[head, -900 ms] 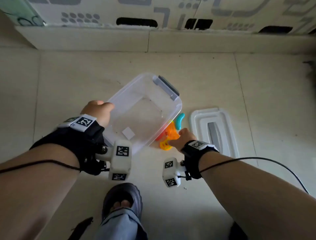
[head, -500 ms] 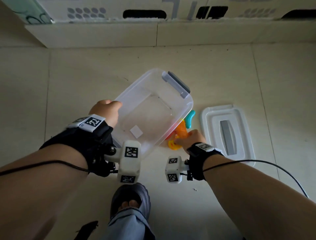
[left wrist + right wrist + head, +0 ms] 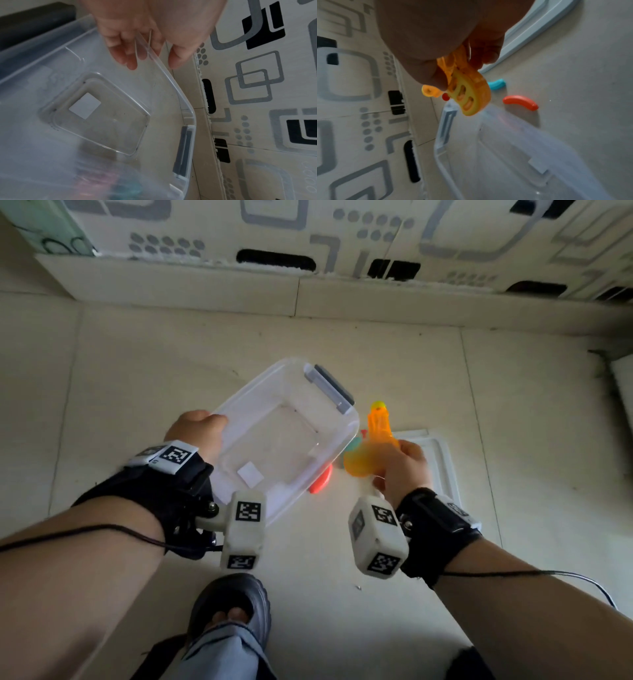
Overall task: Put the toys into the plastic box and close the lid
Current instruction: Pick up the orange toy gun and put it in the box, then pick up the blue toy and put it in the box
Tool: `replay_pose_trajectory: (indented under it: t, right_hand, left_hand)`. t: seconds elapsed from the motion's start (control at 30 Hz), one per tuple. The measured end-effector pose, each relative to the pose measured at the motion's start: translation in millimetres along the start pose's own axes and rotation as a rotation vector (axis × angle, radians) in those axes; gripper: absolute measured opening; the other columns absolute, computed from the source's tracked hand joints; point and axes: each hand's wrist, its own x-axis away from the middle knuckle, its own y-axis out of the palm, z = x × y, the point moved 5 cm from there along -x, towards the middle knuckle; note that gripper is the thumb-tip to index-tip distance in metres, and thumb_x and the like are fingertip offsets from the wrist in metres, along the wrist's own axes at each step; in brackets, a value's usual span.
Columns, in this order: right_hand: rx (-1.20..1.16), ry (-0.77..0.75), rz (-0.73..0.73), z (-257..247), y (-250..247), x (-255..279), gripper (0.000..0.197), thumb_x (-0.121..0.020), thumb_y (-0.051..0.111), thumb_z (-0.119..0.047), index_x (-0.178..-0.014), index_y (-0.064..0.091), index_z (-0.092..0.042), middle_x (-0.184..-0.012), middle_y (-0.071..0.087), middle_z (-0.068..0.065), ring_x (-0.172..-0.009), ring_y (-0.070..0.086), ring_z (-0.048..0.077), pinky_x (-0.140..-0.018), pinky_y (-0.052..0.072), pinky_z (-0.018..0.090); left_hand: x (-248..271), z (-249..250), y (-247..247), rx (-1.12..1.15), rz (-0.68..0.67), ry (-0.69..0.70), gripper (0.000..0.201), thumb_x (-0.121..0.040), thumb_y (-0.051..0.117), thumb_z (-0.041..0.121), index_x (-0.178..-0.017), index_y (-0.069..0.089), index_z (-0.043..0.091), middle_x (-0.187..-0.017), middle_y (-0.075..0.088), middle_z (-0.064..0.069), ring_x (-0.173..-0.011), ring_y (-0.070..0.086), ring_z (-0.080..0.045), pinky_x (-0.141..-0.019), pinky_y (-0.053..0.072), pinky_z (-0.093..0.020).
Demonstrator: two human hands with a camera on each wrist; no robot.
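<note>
My left hand (image 3: 198, 433): it grips the near-left rim of the clear plastic box (image 3: 291, 419), fingers (image 3: 123, 54) inside the wall and thumb outside, as the left wrist view shows.
Plastic box: held in front of me, between my two hands, above the pale floor (image 3: 137, 364); it holds no toys, only a white label (image 3: 250, 474) showing at its bottom.
Box latch: a grey latch (image 3: 330, 388) sits on the end of the box farthest from my left hand.
My right hand (image 3: 402, 469): its fingers are curled round the grip of the orange toy gun (image 3: 371, 445), clear of the floor.
Orange toy gun: just to the right of the box's right rim, barrel pointing away from me, a yellow tip at its far end; I cannot tell whether it touches the box.
Red curved toy (image 3: 520, 102): lying on the floor below my right hand, partly under the right edge of the box in the head view.
Blue curved toy (image 3: 496, 83): on the floor near the red one, apart from it, and mostly hidden behind the gun in the head view.
Lid (image 3: 442, 460): flat on the floor under and beyond my right hand, off the box.
My shoe (image 3: 229, 604): dark, on the floor nearer to me than both hands.
Wall (image 3: 376, 231): patterned in grey and black, far beyond both hands.
</note>
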Motion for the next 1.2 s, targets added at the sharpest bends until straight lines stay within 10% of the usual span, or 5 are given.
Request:
replay_pose_trajectory:
  t: [0.3,0.47,0.6,0.77,1.2]
  right_hand:
    - [0.432,-0.213,-0.029,-34,48,-7,0.039,-0.073,0.068,-0.034,-0.107,0.059,-0.018,-0.102,0.061,0.006,-0.081,0.053,0.019,-0.071,0.037,0.027]
    - [0.422,-0.264,0.008,-45,55,-17,0.042,-0.081,0.059,-0.041,-0.119,0.054,-0.023,-0.111,0.048,0.005,-0.08,0.05,0.017,-0.076,0.038,0.027]
    - [0.208,-0.123,0.149,-26,30,-38,0.011,-0.087,0.048,-0.022,-0.077,0.05,-0.017,-0.088,0.052,0.008,-0.086,0.048,0.024,-0.075,0.037,0.031]
    - [0.728,-0.022,-0.027,11,19,-59,0.036,-0.088,0.041,-0.018,-0.12,0.056,-0.013,-0.124,0.054,0.013,-0.096,0.052,0.028,-0.079,0.037,0.027]
    - [1.254,-0.122,-0.338,39,57,-59,0.046,-0.077,0.056,-0.019,-0.123,0.057,-0.022,-0.13,0.042,0.012,-0.106,0.053,0.029,-0.096,0.046,0.03]
  left_hand:
    - [3,-7,6,0.128,-0.085,-0.019,0.047,-0.091,0.052,0.019,-0.137,0.045,0.01,-0.129,0.058,-0.017,-0.114,0.061,-0.031,-0.078,0.051,-0.033]
    - [1,-12,5,0.127,-0.102,-0.009,0.049,-0.089,0.051,0.021,-0.137,0.045,0.015,-0.129,0.056,-0.006,-0.103,0.063,-0.024,-0.093,0.048,-0.039]
    - [1,-11,7,0.144,-0.082,-0.01,0.045,-0.091,0.049,0.019,-0.135,0.046,0.013,-0.107,0.058,-0.007,-0.092,0.062,-0.022,-0.08,0.048,-0.035]
    - [-1,-12,6,0.091,-0.063,0.016,0.043,-0.093,0.046,0.019,-0.135,0.045,0.012,-0.089,0.059,0.001,-0.089,0.063,-0.023,-0.082,0.051,-0.037]
    - [1,-9,8,0.022,-0.068,0.055,0.045,-0.094,0.046,0.019,-0.139,0.042,0.013,-0.083,0.053,0.007,-0.086,0.062,-0.022,-0.081,0.051,-0.038]
